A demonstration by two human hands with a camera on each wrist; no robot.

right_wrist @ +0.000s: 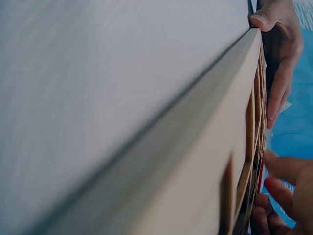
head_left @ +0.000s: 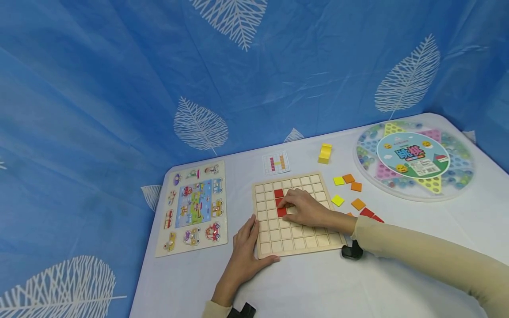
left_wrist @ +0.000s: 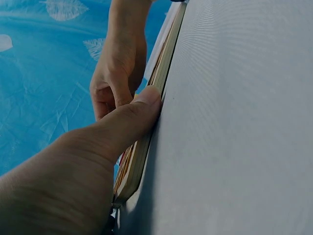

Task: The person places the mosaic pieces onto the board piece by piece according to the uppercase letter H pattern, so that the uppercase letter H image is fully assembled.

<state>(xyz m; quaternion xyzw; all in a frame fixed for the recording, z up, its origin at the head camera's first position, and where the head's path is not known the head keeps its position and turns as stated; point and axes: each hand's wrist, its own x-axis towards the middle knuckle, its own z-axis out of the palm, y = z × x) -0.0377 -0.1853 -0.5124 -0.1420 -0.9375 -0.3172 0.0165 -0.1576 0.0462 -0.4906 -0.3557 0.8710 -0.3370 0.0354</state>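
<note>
Steadily, my left hand rests at the wooden grid board's seven to eight o'clock corner, fingers straight along its left side, thumb stretched out against its near edge. My right hand reaches over the board from four o'clock, fingers bent down onto red tiles stacked in a column of cells, around ten o'clock from the board's middle; I cannot tell whether finger and thumb pinch one tile or only press it. Just off the board, between two and three o'clock, lie loose yellow tiles and orange tiles, with spare red tiles at three, near my sleeve. A pattern card lies at eleven, a yellow block at one, a vehicle puzzle at nine, and farther out at two, a round game set
</note>
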